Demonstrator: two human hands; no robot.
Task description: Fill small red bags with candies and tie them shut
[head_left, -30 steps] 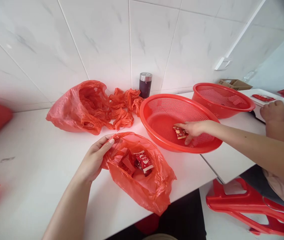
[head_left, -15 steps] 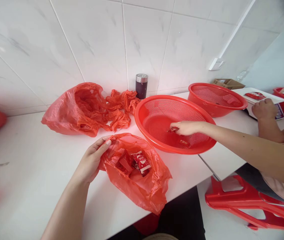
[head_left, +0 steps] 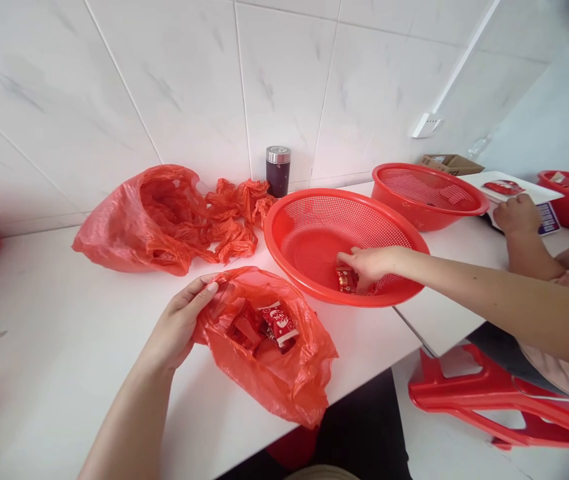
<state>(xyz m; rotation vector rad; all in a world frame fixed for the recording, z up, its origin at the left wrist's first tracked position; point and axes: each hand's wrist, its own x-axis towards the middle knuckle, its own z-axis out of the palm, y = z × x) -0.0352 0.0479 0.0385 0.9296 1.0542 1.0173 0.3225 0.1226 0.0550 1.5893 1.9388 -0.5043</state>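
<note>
My left hand [head_left: 183,319] is closed on the rim of a thin red plastic bag [head_left: 284,393], which lies with its mouth open at the table's front edge. Inside it are small wrapped packets; the top one is a red packet [head_left: 278,322] with white print. My right hand [head_left: 371,267] reaches from the right into a large red perforated plastic basket [head_left: 309,200]. There its fingers bend around a small red packet [head_left: 345,280] with gold print. Part of the grip is hidden behind the hand.
Crumpled red plastic bags [head_left: 164,220] lie by the wall, beside a dark tumbler [head_left: 278,173]. A second red basket [head_left: 427,213] stands behind on the right. A co-worker's hand [head_left: 518,215] is by a white tray [head_left: 547,193]. Below is a red stool [head_left: 464,393].
My right hand has lowered in the basket onto the gold-printed packet and its fingers have spread around it. My left hand still holds the bag. The view has shifted slightly right.
</note>
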